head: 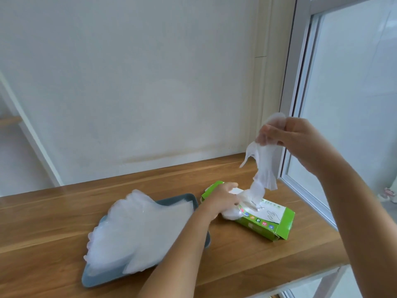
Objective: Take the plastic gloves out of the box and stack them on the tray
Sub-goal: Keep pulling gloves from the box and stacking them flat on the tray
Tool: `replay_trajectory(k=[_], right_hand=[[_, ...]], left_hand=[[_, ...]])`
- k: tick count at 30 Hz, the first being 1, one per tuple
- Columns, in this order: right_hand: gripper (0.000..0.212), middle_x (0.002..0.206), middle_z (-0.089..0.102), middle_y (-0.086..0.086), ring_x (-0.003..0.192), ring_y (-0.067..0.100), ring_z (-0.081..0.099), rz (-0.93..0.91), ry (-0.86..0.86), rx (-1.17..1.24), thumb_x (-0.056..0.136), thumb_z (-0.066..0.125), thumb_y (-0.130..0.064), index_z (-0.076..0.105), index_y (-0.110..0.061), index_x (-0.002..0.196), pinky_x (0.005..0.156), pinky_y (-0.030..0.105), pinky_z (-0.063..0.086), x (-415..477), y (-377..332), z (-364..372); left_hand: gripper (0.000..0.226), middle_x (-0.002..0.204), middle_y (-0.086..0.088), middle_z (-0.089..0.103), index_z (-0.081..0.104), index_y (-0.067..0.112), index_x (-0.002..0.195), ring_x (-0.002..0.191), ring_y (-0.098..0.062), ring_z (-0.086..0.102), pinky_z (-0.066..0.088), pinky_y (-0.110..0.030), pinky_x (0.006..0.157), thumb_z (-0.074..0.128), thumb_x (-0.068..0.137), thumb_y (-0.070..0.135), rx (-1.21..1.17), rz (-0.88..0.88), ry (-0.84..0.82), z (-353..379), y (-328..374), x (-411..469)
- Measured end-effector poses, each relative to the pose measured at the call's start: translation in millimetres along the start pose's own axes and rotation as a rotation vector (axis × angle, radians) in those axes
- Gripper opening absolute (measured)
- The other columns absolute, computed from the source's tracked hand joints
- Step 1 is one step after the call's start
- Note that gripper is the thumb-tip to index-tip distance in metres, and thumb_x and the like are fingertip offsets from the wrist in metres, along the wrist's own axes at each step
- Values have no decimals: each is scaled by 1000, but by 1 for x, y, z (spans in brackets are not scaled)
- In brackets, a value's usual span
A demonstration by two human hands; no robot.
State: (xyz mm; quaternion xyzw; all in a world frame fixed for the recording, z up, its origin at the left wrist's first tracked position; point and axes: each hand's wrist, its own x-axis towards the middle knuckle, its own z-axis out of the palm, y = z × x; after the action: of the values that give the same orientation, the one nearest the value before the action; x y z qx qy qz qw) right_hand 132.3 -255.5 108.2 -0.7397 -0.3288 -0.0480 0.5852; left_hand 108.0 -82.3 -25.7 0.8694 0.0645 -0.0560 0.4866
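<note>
Fingers (271, 134) of the right hand (300, 145) are bunched tight, pinching the top of one clear plastic glove (265, 166), right of centre in the frame and well above the box. The glove hangs down crumpled. Its lower end runs into a tuft of clear plastic (253, 197) standing up from the box opening, so it is not free of the box.

Left hand (223, 200) lies on top of the green cardboard glove box (277, 226), at the box's far left end, fingertips at the tuft. The plastic hides the fingertips, so I cannot tell whether they press flat or pinch.

The box lies flat on the wooden tabletop (64, 214), lower right of centre. A hand outline is printed on its white top panel. The end flaps at its lower right stand ajar. More clear plastic spills over the near edge by the left wrist.

Blue-grey rectangular tray (180, 201) sits just beside the box, to the left of it, set at an angle. On it is a thick stack of clear gloves (137, 231), fanned, covering most of the tray, with the glove fingers overhanging the left rim. The left forearm crosses over the tray's right corner and hides part of the rim.

White wall (150, 82) fills the upper frame. White window frame (298, 87) runs down the right side, behind the raised hand.
</note>
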Motion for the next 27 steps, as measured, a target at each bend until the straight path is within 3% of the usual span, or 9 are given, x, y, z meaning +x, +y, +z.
replay_trajectory(k=[2, 4, 7, 10, 13, 16, 18, 22, 27], right_hand=[[28, 71, 69, 0, 80, 19, 67, 21, -108, -57, 97, 49, -10, 65, -4, 74, 88, 35, 51, 1, -12, 2], [30, 71, 69, 1, 77, 20, 65, 61, -215, -76, 99, 45, -10, 63, -4, 75, 86, 41, 50, 3, -19, 8], [25, 71, 67, 6, 78, 28, 62, 102, -344, -57, 99, 44, -9, 58, -7, 78, 82, 49, 45, 7, -27, 25], [22, 73, 63, 11, 73, 27, 58, 98, -409, -81, 98, 47, -9, 59, -10, 79, 73, 42, 45, 11, -33, 48], [18, 68, 65, 6, 59, 17, 57, 97, -341, -17, 97, 52, -17, 60, -13, 80, 60, 32, 41, 15, -39, 75], [27, 79, 71, 1, 58, 5, 59, 131, -187, 0, 86, 60, -45, 62, -18, 85, 58, 21, 43, 13, -39, 94], [40, 81, 69, -3, 63, -1, 59, 176, -249, 37, 73, 62, -54, 65, -18, 90, 58, 11, 44, 7, -29, 99], [49, 104, 70, 18, 96, 20, 67, 290, -502, 118, 69, 82, -32, 67, 0, 104, 89, 33, 52, -7, -3, 122], [19, 97, 71, 20, 86, 21, 67, 229, -419, 93, 79, 75, -9, 71, 3, 91, 96, 41, 50, -5, -9, 155]], left_hand=[[49, 141, 4, 52, 58, 24, 129, 134, -10, 42, 39, -26, 104, 47, 87, 2, -176, 93, 162, -25, 10, -14], [29, 130, 14, 59, 65, 29, 119, 128, -3, 47, 38, -22, 102, 56, 91, 28, -387, 215, 293, -47, 18, -31], [71, 126, 20, 61, 64, 34, 118, 120, 9, 50, 38, -11, 99, 65, 62, 77, -489, 415, 208, -64, 28, -62], [54, 115, 15, 68, 65, 31, 110, 114, 0, 59, 45, -24, 99, 73, 63, 57, -323, 449, 151, -67, 37, -81], [15, 91, 3, 74, 70, 23, 89, 91, -18, 68, 53, -42, 88, 74, 79, 32, -229, 385, 288, -75, 40, -98], [11, 79, -1, 75, 72, 16, 79, 80, -19, 70, 54, -37, 79, 66, 89, 17, -340, 288, 383, -87, 28, -109], [14, 74, 1, 74, 71, 17, 80, 74, -12, 70, 55, -27, 70, 63, 90, 13, -507, 224, 428, -94, 15, -115], [16, 77, 4, 74, 72, 16, 80, 76, -8, 69, 51, -21, 73, 62, 88, 5, -681, 138, 516, -107, -10, -125], [10, 70, -11, 60, 57, 0, 71, 71, -22, 59, 45, -34, 70, 65, 71, 7, -584, 37, 551, -129, -43, -135]])
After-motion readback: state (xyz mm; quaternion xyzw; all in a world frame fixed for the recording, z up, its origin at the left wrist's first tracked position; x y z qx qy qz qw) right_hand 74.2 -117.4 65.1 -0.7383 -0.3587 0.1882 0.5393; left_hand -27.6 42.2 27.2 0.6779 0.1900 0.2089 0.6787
